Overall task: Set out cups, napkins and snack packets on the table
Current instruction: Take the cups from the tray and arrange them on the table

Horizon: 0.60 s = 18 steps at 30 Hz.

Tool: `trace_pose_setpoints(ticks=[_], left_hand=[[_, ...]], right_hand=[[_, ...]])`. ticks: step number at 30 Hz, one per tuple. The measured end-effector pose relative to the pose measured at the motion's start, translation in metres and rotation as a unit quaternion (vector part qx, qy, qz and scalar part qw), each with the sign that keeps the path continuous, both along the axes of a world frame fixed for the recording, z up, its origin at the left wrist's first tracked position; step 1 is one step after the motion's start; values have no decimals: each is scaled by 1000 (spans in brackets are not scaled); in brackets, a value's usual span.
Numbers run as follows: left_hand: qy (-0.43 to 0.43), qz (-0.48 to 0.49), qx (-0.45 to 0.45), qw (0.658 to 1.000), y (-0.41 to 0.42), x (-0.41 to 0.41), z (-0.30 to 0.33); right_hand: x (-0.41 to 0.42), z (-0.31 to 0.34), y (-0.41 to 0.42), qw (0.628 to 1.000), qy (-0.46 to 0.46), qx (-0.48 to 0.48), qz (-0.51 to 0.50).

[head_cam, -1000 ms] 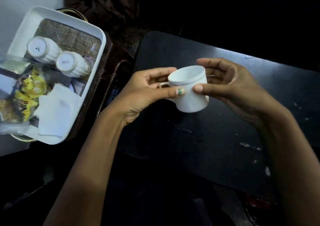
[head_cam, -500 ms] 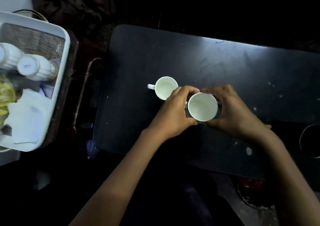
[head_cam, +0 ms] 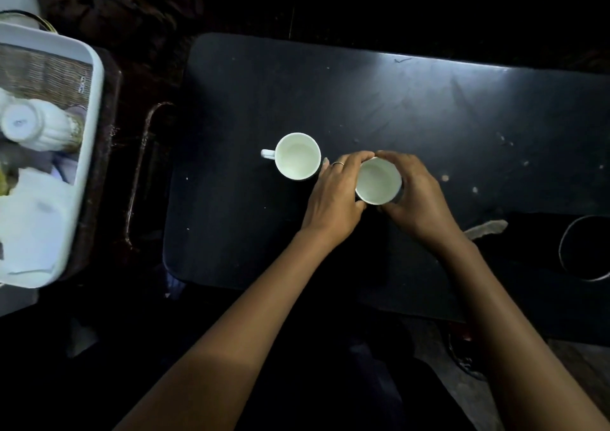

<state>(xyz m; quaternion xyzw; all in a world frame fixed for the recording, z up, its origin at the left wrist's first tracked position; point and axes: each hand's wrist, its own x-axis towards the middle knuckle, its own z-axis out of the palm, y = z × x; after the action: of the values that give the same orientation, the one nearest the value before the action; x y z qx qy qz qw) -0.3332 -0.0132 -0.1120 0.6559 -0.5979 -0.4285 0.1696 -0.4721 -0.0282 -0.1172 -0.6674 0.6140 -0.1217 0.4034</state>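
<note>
White cup (head_cam: 378,181), mouth up, on the black table (head_cam: 429,107), cupped from both sides: left hand (head_cam: 333,196) curled round its left wall, right hand (head_cam: 417,196) curled round its right, fingertips nearly meeting at the far rim. Just left of that cup, a second cup (head_cam: 298,156), upright, handle pointing left, untouched. Far left of the cup, a white tray (head_cam: 95,77) with an upturned ribbed cup (head_cam: 39,127) and napkins (head_cam: 29,219).

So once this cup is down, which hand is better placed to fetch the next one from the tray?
Probably the left hand. The white tray, with a ribbed cup lying in it, sits off the table's left end, on that hand's side. The right hand would have to cross both cups.
</note>
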Motion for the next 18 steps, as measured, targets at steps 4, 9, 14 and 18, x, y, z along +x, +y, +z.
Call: trace_pose_setpoints(ticks=[4, 9, 14, 18], left_hand=[[-27, -25, -11, 999, 1, -3, -9], [-38, -39, -10, 998, -1, -6, -18], [-45, -39, -6, 998, -6, -9, -19], [-66, -60, -7, 996, -4, -10, -19]], right_hand=[[-4, -8, 1, 999, -37, 4, -23], [-6, -11, -1, 998, -56, 23, -28], [-8, -10, -7, 999, -31, 19, -8], [-10, -10, -10, 999, 5, 26, 38]])
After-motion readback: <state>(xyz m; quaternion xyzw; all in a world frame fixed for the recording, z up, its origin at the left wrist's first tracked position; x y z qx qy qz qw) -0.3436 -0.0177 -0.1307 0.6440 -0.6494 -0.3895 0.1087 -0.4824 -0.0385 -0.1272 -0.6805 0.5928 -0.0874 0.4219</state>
